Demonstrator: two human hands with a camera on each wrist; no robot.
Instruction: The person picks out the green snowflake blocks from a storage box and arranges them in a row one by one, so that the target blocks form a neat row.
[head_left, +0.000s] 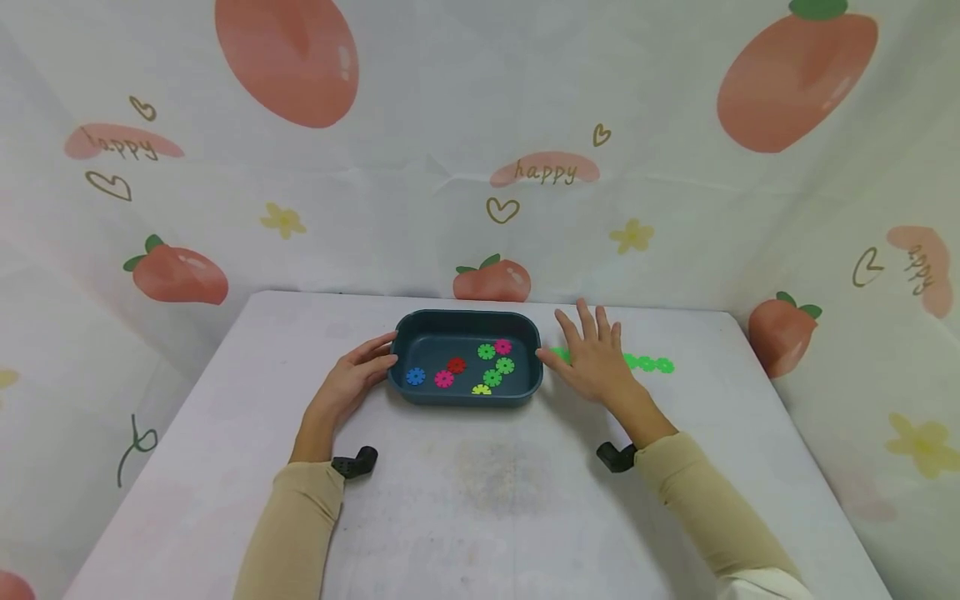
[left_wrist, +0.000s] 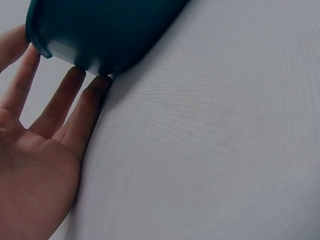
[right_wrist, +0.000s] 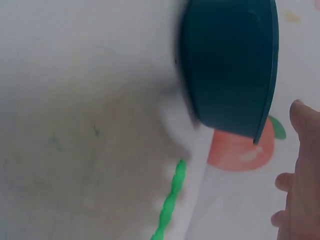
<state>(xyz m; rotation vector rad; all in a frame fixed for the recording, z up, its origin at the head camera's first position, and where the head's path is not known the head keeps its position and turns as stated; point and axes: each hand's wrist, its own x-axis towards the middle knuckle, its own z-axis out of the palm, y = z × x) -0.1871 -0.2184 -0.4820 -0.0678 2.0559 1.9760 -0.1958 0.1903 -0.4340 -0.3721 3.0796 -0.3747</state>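
Note:
A dark teal plastic bin sits toward the back of the table. Inside lie several small notched plastic discs: a blue disc, a red disc, and others in pink, green and yellow. My left hand touches the bin's left end, its fingers extended against the outer wall in the left wrist view. At the other end, my right hand has its fingers spread above the table, thumb tip close to the bin's right rim. Partly hidden behind that hand runs a row of green discs.
White table with faint stains in front of the bin. Behind it hangs a white cloth printed with peaches, flowers and hearts. Black wrist cameras are strapped at both sleeve cuffs.

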